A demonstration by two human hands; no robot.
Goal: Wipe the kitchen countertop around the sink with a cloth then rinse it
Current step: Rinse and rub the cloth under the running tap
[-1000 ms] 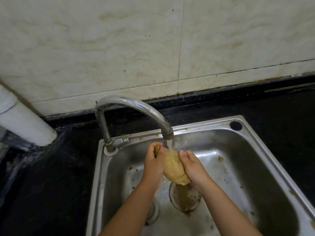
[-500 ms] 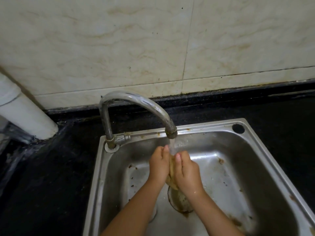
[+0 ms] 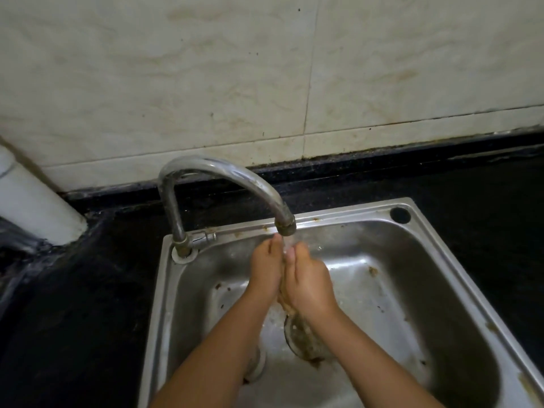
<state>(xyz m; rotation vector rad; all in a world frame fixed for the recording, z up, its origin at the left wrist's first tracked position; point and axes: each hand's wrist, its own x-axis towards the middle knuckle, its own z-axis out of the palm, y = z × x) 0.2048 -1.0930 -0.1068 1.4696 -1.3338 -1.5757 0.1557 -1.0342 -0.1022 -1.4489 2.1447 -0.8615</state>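
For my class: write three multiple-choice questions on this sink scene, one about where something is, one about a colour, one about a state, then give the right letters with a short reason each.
1. Where is the cloth?
A. Pressed between the left hand and right hand
B. Draped over the tap
C. Lying on the countertop

2. What colour is the countertop around the sink?
A. White
B. Black
C. Red

3. What state is the tap in?
A. Off and dry
B. Removed from the sink
C. Running

Answers:
1 A, only a sliver of cloth shows between the two palms.
2 B, the surface beside the steel basin is dark black.
3 C, a stream of water falls from the spout onto the hands.
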